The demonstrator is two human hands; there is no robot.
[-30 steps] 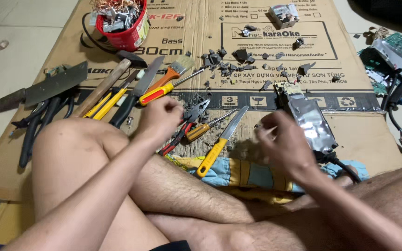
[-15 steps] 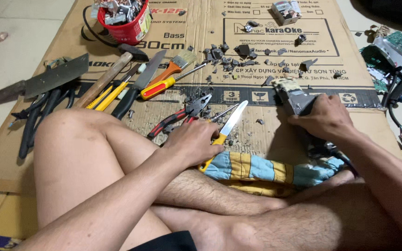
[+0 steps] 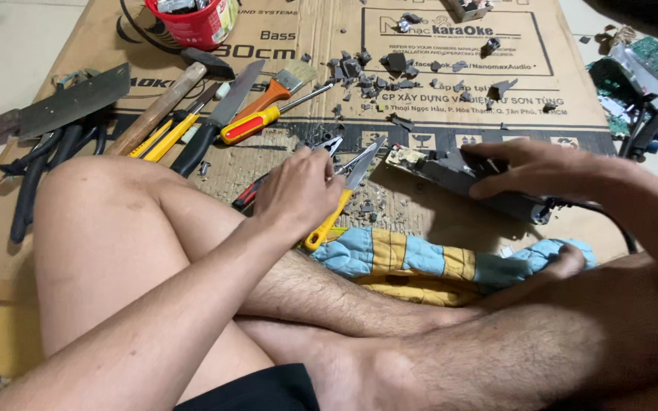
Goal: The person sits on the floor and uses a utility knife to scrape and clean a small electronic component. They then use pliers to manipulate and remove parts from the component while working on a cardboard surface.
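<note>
I sit cross-legged on a flattened cardboard sheet. My left hand lies over two tools: red-handled pliers and a yellow-handled knife whose blade points up and to the right. Its fingers curl down at the pliers' head, and which tool they grip is hidden. My right hand clasps from above a flat dark electronic casing lying on the cardboard, with a black cable running off its right end.
A blue-and-yellow striped cloth lies across my shin. To the left lie a cleaver, a wooden hammer, a black-handled knife, a red-and-yellow screwdriver and a paintbrush. A red bucket stands at the back, with dark fragments mid-sheet and green circuit boards to the right.
My right hand has lowered the casing from upright to flat on the cardboard. My left hand left the tools farther left and came down over the pliers and knife.
</note>
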